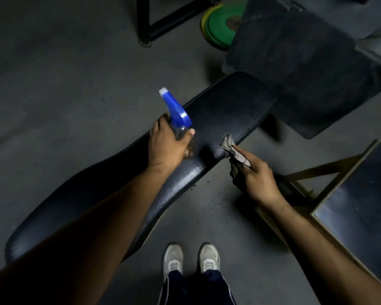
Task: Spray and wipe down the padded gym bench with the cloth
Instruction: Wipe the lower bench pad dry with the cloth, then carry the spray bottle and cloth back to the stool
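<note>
The padded bench (pixel 218 111), your worktop, runs long, black and glossy from lower left toward upper right. Your left hand (pixel 165 144) has its grip wrapped around the one spray bottle (pixel 178 126) (clear body, blue trigger head) above the pad. Your right hand (pixel 260 181) clutches the one grey-brown cloth (pixel 231 148), touching the near edge.

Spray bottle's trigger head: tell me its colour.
Blue, with a white nozzle tip, on the spray bottle in the left hand; the head view shows it.
</note>
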